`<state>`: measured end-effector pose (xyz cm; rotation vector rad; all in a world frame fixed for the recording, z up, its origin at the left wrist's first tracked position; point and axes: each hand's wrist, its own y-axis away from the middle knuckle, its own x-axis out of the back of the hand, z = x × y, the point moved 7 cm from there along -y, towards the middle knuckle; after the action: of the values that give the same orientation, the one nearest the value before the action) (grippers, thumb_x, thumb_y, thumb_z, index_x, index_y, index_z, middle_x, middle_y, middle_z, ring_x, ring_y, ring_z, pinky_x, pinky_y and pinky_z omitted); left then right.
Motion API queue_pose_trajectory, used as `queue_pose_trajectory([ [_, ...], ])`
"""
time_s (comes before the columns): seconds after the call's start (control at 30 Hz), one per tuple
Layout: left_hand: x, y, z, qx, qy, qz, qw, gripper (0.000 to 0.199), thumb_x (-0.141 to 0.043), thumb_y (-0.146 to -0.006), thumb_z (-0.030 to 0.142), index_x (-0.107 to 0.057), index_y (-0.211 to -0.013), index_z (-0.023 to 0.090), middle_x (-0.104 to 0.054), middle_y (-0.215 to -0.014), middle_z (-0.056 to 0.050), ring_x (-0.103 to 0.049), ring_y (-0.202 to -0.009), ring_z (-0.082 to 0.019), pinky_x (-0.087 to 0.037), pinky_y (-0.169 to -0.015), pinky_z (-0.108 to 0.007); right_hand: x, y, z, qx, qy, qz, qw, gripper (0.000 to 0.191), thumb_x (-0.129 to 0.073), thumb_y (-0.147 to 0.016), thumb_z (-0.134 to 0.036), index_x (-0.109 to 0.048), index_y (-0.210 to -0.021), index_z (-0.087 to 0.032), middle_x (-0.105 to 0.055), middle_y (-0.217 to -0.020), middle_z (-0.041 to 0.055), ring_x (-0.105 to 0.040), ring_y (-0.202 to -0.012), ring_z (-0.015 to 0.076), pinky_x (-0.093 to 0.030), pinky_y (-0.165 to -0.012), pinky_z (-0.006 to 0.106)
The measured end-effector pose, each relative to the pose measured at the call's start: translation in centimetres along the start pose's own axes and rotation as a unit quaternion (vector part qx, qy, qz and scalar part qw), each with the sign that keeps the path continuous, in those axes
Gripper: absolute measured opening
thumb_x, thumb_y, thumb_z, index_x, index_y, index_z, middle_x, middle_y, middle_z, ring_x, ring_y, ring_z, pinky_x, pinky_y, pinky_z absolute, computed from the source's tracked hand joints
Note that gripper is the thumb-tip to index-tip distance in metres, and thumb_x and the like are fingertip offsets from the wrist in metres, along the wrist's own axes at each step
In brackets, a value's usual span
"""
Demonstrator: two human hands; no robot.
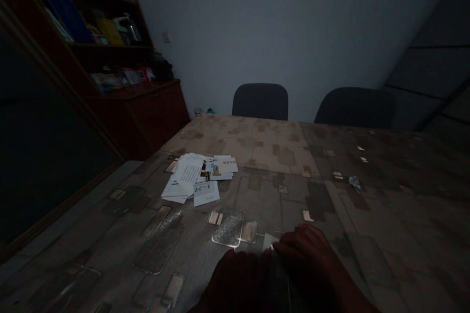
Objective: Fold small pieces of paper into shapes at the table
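Observation:
At the bottom middle, my left hand (pixel 237 279) and my right hand (pixel 312 257) meet close together over the near part of the table, both dark in the dim light. Between their fingertips shows the corner of a small pale piece of paper (pixel 270 240). The fingers of both hands are curled in on it; most of it is hidden beneath them. Farther left lies a loose pile of printed papers and cards (pixel 191 176), apart from both hands.
A patterned cloth covers the table (pixel 257 195). One small crumpled scrap (pixel 354 183) lies to the right. Two dark chairs (pixel 260 101) stand at the far edge, before a plain wall. A wooden cabinet (pixel 147 112) with filled shelves is at the left.

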<state>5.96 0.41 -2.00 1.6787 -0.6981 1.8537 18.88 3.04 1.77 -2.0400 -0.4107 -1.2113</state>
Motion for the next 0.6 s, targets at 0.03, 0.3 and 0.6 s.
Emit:
queue_pose_trajectory([
  [0.03, 0.0, 0.1, 0.0, -0.004, -0.012, 0.016, 1.000, 0.066, -0.059, -0.085, 0.053, -0.042, -0.133, 0.011, -0.071, -0.081, -0.008, -0.067, -0.063, -0.024, -0.052, -0.059, -0.036, -0.3, 0.1, 0.1, 0.002, 0.006, -0.004, 1.000, 0.028, -0.058, -0.088, -0.009, -0.062, -0.108, -0.026, -0.071, -0.093, 0.0003, -0.058, -0.079, 0.0184, -0.035, -0.081, 0.035],
  [0.3, -0.2, 0.6, 0.2, -0.017, -0.034, 0.030, 0.999, 0.062, -0.052, -0.090, 0.051, -0.039, -0.133, 0.008, -0.071, -0.083, -0.010, -0.066, -0.066, -0.024, -0.051, -0.062, -0.036, -1.4, -0.4, 2.5, -0.123, -0.052, -0.051, 0.990, 0.015, -0.053, -0.093, -0.019, -0.064, -0.085, -0.025, -0.067, -0.087, 0.0010, -0.059, -0.081, 0.0193, -0.037, -0.077, 0.035],
  [0.6, -0.5, 0.6, 0.3, -0.009, 0.002, -0.007, 1.000, 0.070, -0.059, -0.087, 0.047, -0.032, -0.139, 0.008, -0.070, -0.095, -0.013, -0.067, -0.078, -0.028, -0.054, -0.068, -0.044, -1.7, -1.2, 2.3, -0.192, -0.062, -0.055, 0.978, 0.006, -0.064, -0.085, -0.020, -0.064, -0.079, -0.023, -0.062, -0.084, 0.0009, -0.055, -0.082, 0.0223, -0.033, -0.077, 0.037],
])
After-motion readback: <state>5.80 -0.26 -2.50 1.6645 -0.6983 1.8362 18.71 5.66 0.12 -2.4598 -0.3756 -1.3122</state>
